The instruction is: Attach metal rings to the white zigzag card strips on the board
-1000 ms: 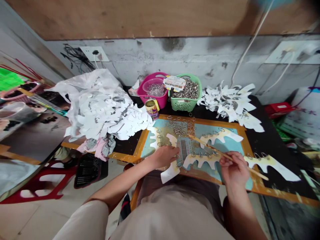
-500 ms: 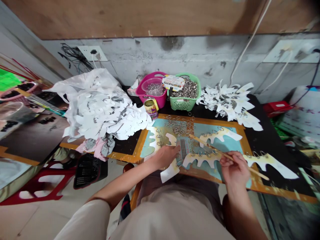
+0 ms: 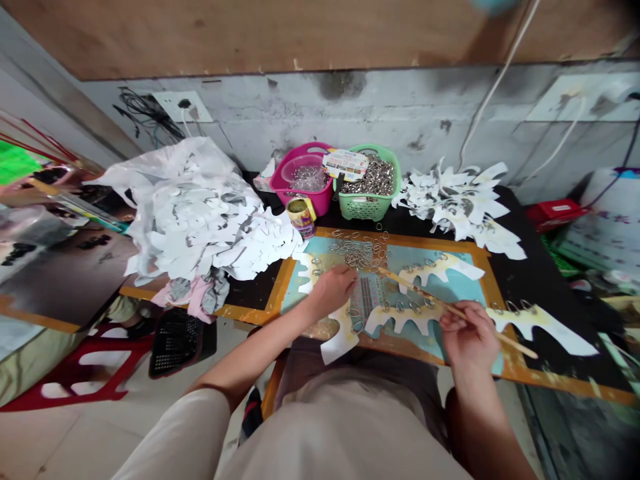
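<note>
My right hand is closed around a thin wooden stick, whose far tip points toward a pile of metal rings. Close to the near left edge of that pile, my left hand has its fingers pinched together; what they hold, if anything, is hidden. Beneath the left hand lies a white cut-out strip with rings along its edge. Scalloped white strips bearing rings rest around the right hand: one in the middle, one farther back and one to the right.
Behind the blue work mat stand a pink basket, a green basket of metal parts and a small tin. White cut-outs heap at left, more at right. A co-worker's hand shows far left.
My left hand has moved away from me, off the strip and toward the ring pile. My right hand and the stick have stayed put. A co-worker's hand has come into view far left.
</note>
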Demonstrator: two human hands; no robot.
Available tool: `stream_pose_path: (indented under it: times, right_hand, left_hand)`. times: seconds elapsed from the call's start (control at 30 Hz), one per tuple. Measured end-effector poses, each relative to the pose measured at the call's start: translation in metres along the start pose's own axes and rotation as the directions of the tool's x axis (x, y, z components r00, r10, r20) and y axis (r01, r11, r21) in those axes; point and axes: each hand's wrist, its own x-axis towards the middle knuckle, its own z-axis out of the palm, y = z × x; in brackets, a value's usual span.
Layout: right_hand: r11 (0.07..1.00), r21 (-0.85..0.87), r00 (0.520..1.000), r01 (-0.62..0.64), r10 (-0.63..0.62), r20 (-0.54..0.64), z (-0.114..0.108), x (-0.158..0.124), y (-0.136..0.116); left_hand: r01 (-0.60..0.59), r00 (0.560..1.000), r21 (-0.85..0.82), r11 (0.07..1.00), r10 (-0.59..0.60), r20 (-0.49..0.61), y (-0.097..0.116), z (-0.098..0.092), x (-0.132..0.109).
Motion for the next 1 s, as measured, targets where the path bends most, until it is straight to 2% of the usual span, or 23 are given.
stream_pose_path:
  times: [0.17, 0.47, 0.67, 0.87, 1.0]
  right_hand:
    - [1.0, 0.009, 1.0, 0.005, -0.005, -0.005, 0.002, -0.001, -0.002]
    - [0.997, 0.082, 0.998, 0.001, 0.004, -0.068, -0.002, 0.002, -0.008]
    - [0.994, 0.105, 0.997, -0.006, 0.014, -0.078, -0.006, 0.002, -0.014]
    - [0.995, 0.092, 0.991, -0.042, 0.053, -0.12, -0.003, 0.002, -0.008]
    - [0.996, 0.078, 0.993, -0.03, 0.039, -0.113, 0.002, 0.002, -0.004]
  left_hand:
    - [-0.02, 1.0, 0.019, 1.0, 0.021, -0.008, -0.015, 0.007, 0.04]
    - [-0.138, 0.988, 0.027, 0.99, 0.135, 0.071, 0.004, 0.028, 0.08]
    - [-0.12, 0.988, 0.021, 0.993, 0.118, 0.099, 0.003, 0.025, 0.081]
    - [-0.043, 0.998, 0.003, 0.999, 0.042, 0.048, -0.007, 0.019, 0.074]
    - [-0.047, 0.998, -0.006, 0.999, 0.047, 0.036, -0.013, 0.021, 0.076]
